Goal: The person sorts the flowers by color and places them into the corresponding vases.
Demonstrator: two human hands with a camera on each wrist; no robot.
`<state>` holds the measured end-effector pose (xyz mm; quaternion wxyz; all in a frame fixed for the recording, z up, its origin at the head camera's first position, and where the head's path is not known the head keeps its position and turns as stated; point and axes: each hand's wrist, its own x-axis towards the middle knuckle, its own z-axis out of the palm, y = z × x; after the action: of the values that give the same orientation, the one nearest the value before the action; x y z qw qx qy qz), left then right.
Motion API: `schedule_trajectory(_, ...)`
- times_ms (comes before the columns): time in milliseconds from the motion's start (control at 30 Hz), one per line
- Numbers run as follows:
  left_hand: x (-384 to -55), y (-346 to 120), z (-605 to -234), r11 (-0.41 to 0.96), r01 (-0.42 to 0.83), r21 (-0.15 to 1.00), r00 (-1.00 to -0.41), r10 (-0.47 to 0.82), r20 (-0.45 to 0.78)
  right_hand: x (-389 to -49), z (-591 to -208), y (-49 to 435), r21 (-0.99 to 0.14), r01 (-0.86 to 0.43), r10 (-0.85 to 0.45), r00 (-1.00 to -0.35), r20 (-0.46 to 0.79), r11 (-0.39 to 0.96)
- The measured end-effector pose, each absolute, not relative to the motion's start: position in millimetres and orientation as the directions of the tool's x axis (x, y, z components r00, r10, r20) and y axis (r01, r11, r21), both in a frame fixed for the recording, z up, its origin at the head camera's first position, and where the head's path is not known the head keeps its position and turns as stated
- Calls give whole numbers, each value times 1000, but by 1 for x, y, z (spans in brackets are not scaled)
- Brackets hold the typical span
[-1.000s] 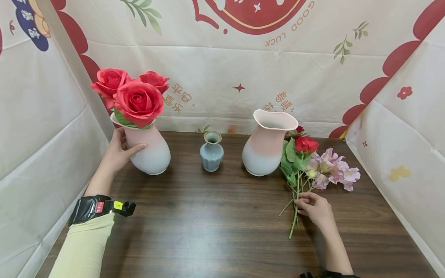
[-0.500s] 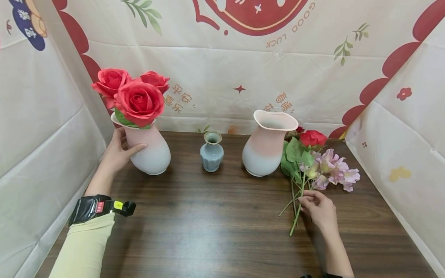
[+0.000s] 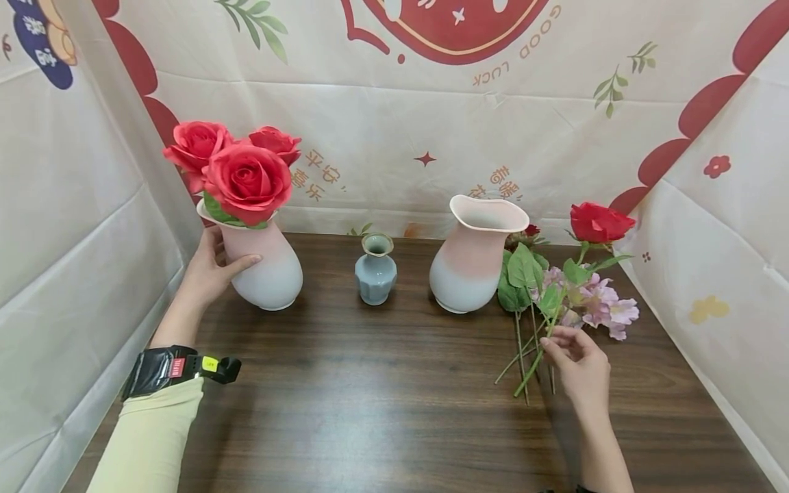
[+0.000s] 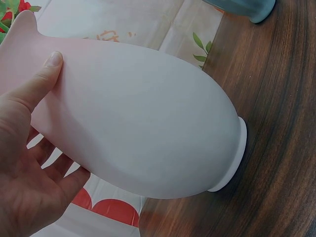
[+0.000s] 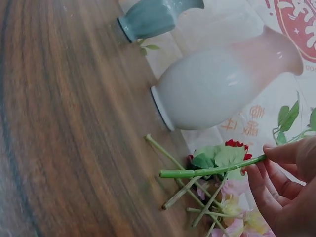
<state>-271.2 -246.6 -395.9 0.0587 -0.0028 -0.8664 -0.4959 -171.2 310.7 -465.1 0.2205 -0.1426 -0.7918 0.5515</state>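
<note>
My left hand (image 3: 212, 270) holds the neck of a pink-and-white vase (image 3: 268, 281), thumb on one side and fingers behind. In the left wrist view this vase (image 4: 143, 118) stands upright on its base, on the dark wood. Several large red roses (image 3: 249, 181) with green leaves fill its mouth. At the right, my right hand (image 3: 582, 370) pinches the green stem of a single red rose (image 3: 600, 222) between thumb and fingers. Its bloom tilts up to the right, above purple flowers (image 3: 607, 311) lying on the table. The stem's cut end (image 5: 177, 174) points left in the right wrist view.
A small blue-grey vase (image 3: 376, 281) stands at the back middle. Right of it is a second pink-and-white vase (image 3: 465, 274) without flowers. Beside that lie more stems and leaves with a dark red flower (image 3: 529, 236). Printed cloth (image 3: 370, 123) walls the wooden table (image 3: 370, 411).
My right hand has moved slightly right and away from me, lifting the red rose up and to the right off the other flowers. My left hand and its vase have stayed put.
</note>
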Motion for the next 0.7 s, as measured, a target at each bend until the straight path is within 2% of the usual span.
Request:
schedule_trajectory(100,-271,-247,-396,506,65,860,-993,-52,105,-171,-461,308,-958,-60,488,-850,197,282)
schedule_trajectory(233,-271,-247,-396,507,62,860,-993,-56,104,-171,-459,304,-961,-93,503,-836,217,260)
schedule_trajectory(600,-274,-248,-398,496,68,866,-994,-45,104,-166,-457,290,-868,-266,432,-783,448,419)
schedule_trajectory(700,-274,-248,-398,499,60,864,-994,-49,98,-166,-458,288,-833,-360,388,-759,523,419)
